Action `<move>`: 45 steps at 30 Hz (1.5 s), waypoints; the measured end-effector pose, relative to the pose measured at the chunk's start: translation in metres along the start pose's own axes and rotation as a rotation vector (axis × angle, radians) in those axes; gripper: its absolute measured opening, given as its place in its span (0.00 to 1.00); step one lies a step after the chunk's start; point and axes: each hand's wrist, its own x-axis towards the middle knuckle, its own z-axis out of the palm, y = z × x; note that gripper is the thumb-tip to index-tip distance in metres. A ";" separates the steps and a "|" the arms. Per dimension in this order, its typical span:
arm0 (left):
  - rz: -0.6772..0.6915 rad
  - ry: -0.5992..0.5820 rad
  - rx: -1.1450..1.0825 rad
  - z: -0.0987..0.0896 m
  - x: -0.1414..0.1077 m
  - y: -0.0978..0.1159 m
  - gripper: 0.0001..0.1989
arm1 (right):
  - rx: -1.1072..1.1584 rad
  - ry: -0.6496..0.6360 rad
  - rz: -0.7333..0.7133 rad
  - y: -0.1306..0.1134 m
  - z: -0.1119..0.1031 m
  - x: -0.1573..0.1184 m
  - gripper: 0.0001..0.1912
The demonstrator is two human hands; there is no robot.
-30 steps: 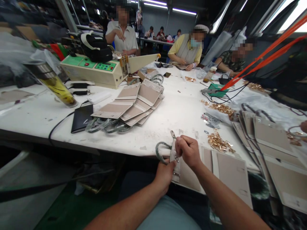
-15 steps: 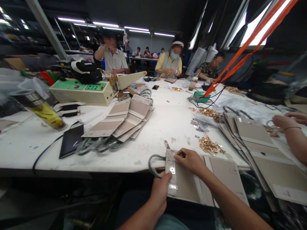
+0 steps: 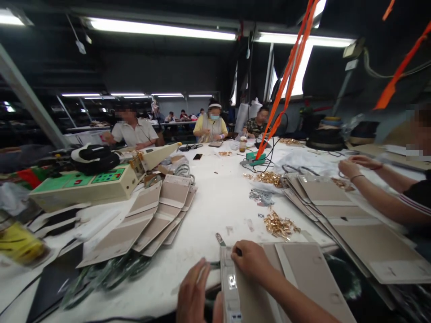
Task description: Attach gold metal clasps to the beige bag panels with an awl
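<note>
A beige bag panel (image 3: 299,273) lies at the near table edge, with a pale strip carrying small shiny metal plates (image 3: 232,281) along its left side. My right hand (image 3: 252,262) rests on the panel's upper left corner, fingers curled together; what they pinch, if anything, is hidden. Beside the panel's left edge is my left hand (image 3: 193,291), fingers stretched and thumb apart, with nothing seen in it. A green bag handle (image 3: 214,265) shows partly behind that hand. Just beyond the corner lies a small slotted metal tab (image 3: 220,239).
Gold metal pieces (image 3: 279,225) and silver pieces (image 3: 261,197) lie ahead. Stacked panels stand left (image 3: 164,211) and right (image 3: 363,224). A co-worker's hands (image 3: 353,167) are at the right. A beige machine (image 3: 84,186) and a tilted bottle (image 3: 20,242) sit left. Orange strips (image 3: 286,80) hang down.
The camera view has tilted up and shifted right. My left hand has let go of the panel's edge and opened beside it. My right hand stays at the upper corner.
</note>
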 end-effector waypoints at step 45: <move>0.259 -0.699 0.219 0.049 0.023 -0.049 0.31 | -0.124 0.104 -0.050 -0.003 0.056 -0.030 0.13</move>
